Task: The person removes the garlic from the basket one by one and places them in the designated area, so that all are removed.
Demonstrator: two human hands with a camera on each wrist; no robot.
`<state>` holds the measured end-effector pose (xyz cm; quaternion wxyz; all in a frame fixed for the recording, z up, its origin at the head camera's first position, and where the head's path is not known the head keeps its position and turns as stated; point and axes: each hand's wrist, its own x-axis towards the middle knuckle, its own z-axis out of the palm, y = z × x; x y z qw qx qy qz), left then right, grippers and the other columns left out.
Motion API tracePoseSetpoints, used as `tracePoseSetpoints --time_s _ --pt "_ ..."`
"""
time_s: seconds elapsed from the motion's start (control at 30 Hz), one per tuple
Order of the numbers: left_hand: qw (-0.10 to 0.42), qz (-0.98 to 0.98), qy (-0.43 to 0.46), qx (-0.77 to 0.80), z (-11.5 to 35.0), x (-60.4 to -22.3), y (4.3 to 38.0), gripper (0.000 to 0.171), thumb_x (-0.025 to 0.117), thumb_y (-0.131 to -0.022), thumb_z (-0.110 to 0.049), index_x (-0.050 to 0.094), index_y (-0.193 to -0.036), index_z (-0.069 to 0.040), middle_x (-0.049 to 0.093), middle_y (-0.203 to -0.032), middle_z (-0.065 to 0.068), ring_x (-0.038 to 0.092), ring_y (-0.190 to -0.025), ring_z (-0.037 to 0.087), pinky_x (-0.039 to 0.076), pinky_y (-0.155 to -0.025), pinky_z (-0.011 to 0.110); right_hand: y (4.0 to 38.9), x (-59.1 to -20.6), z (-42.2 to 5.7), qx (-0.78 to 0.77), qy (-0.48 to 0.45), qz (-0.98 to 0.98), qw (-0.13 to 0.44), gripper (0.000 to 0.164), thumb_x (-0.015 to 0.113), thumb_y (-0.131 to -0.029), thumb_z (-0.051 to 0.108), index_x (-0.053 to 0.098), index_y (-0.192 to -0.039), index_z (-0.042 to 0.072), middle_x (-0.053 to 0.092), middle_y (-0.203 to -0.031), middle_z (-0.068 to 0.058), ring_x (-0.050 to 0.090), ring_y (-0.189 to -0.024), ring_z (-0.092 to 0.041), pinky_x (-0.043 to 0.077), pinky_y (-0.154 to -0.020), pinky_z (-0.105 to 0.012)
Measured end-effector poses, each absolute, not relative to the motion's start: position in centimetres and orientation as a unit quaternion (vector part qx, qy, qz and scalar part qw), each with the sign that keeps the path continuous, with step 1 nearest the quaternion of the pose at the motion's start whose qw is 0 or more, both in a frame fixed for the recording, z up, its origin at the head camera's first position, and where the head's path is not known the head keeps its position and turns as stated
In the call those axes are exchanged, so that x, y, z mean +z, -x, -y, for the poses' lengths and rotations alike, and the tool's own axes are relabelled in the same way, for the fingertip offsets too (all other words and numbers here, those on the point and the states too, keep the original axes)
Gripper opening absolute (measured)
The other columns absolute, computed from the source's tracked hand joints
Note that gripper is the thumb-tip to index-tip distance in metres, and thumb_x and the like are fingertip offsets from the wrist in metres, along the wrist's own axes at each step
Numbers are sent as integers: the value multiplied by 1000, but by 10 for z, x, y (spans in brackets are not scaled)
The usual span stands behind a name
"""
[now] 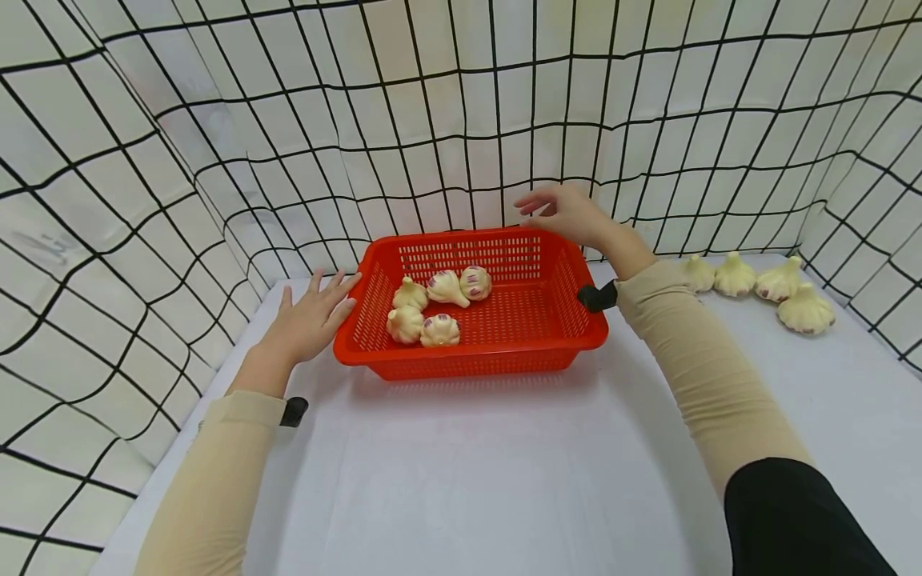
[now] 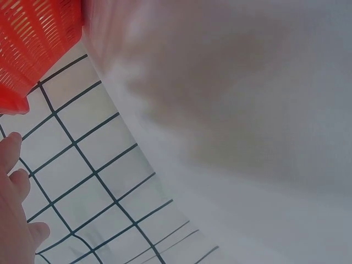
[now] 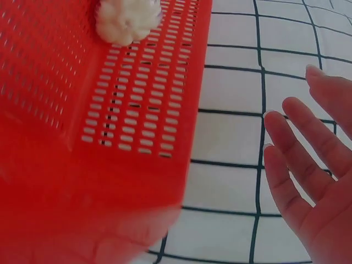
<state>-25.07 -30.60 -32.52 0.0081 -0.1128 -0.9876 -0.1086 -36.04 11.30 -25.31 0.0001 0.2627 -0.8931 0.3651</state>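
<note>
A red plastic basket (image 1: 461,360) with slotted walls stands on the white table. Several garlic bulbs (image 1: 405,324) lie in its left half; one garlic bulb (image 3: 127,21) also shows in the right wrist view. My left hand (image 1: 310,316) is spread at the basket's left rim, its fingertips at or close to the edge. My right hand (image 1: 565,214) hovers above the back right corner with loosely bent fingers and nothing in them. In the right wrist view that right hand (image 3: 313,165) is apart from the basket wall.
Several more garlic bulbs (image 1: 807,310) sit in a group on the table (image 1: 461,480) at the right, partly behind the right sleeve. A black wire grid (image 1: 497,120) over white sheeting encloses the back and both sides.
</note>
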Motion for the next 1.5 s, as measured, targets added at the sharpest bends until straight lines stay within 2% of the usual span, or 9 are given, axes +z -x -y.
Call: tracePoseSetpoints --time_s 0.23,0.5,0.83,1.5 --pt "9 988 115 -106 307 -326 252 67 21 -109 -55 19 -166 -20 14 -169 16 -4 -155 43 -10 -113 74 369 -263 -89 373 -276 886 -8 36 61 -103 12 63 -138 3 65 -131 -19 62 -114 -33 52 -98 -45" --pt "3 988 112 -105 306 -326 252 67 21 -109 -55 18 -166 -20 13 -170 17 -5 -155 43 -10 -113 74 378 -278 -63 330 -292 896 -63 40 67 -101 13 61 -139 2 63 -136 -18 55 -129 -33 46 -107 -46" --pt "6 987 117 -110 308 -325 251 66 22 -109 -55 19 -166 -20 14 -169 18 -6 -155 42 -11 -113 74 379 -290 -34 257 -311 909 -101 39 68 -99 8 62 -136 -1 63 -133 -18 54 -128 -31 44 -109 -42" --pt "2 987 115 -109 309 -325 252 66 22 -109 -54 19 -166 -20 13 -170 16 -6 -155 41 -11 -113 73 385 -301 -14 237 -235 922 -195 47 71 -97 12 59 -143 9 57 -138 -15 51 -124 -30 44 -109 -44"
